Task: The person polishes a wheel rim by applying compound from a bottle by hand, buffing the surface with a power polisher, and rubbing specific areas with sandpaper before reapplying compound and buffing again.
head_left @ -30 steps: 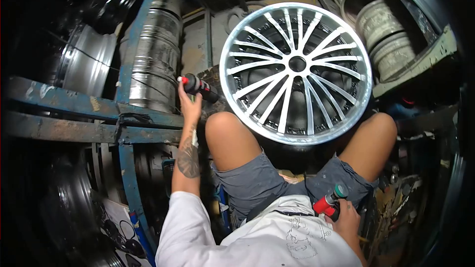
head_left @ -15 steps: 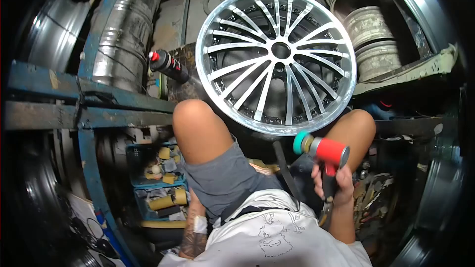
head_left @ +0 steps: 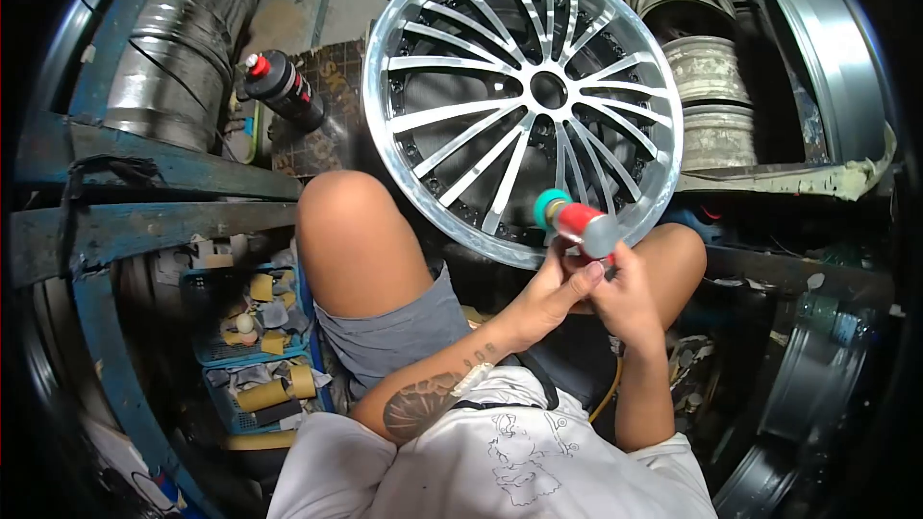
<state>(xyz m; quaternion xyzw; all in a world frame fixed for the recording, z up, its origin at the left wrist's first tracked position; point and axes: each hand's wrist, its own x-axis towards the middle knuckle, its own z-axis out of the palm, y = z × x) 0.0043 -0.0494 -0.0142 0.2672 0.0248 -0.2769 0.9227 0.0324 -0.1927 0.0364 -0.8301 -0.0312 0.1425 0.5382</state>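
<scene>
A red pistol-shaped polisher (head_left: 585, 226) with a round teal pad (head_left: 551, 207) is between my hands, in front of my chest. My right hand (head_left: 627, 300) wraps its handle from the right. From the other side, my left hand (head_left: 556, 293) closes around it just below the red body, thumb toward the right hand. Most of the handle is hidden by the fingers. The pad overlaps the lower spokes of a multi-spoke alloy wheel (head_left: 450, 119), which lies face up beyond my knees with bright spokes and a shiny rim.
A dark bottle with a red cap (head_left: 285, 88) stands on a stained board (head_left: 332, 149) left of the wheel. Blue baskets (head_left: 197, 356) of small pads and rolls sit by my left leg. Blue metal frames (head_left: 183, 165) and stacked rims (head_left: 710, 72) flank me. A yellow hose (head_left: 608, 392) runs beside my right arm.
My left hand has come up from beside my left thigh to join the right on the polisher. The polisher has moved up and left, over the wheel's lower edge. The camera view has shifted.
</scene>
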